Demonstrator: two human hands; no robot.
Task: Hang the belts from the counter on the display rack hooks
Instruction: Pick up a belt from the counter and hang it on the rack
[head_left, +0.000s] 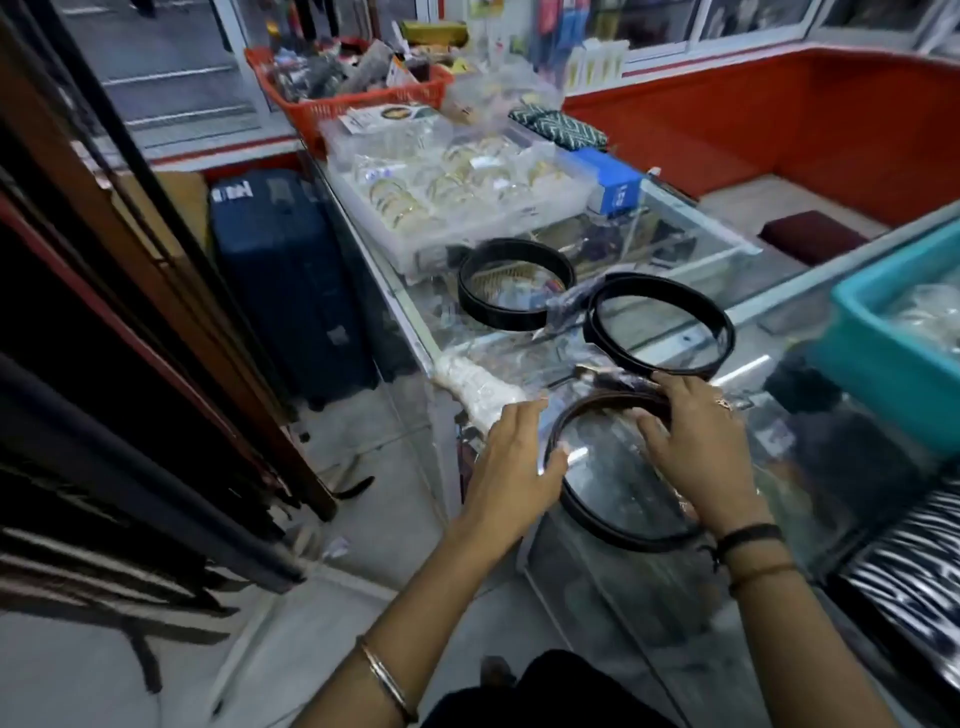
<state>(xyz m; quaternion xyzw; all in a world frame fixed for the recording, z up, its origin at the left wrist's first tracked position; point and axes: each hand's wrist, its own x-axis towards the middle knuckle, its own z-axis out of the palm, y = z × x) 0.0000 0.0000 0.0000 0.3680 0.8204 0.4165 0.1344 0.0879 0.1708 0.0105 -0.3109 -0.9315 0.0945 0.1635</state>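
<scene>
Three coiled belts lie on the glass counter (691, 332). The nearest, a brown-and-black belt (602, 525), sits at the counter's front corner. My left hand (511, 457) rests on its left side, fingers touching the coil's edge. My right hand (696, 441) grips the coil's far right part near the buckle. A black belt (660, 291) lies just beyond my right hand, and another black belt (514, 312) lies further left. Many belts (130, 415) hang on the display rack at the left.
A clear tray of bangles (452, 192) and a red basket (353, 104) stand further back on the counter. A teal bin (883, 353) is at the right. A blue suitcase (285, 280) stands on the floor between rack and counter.
</scene>
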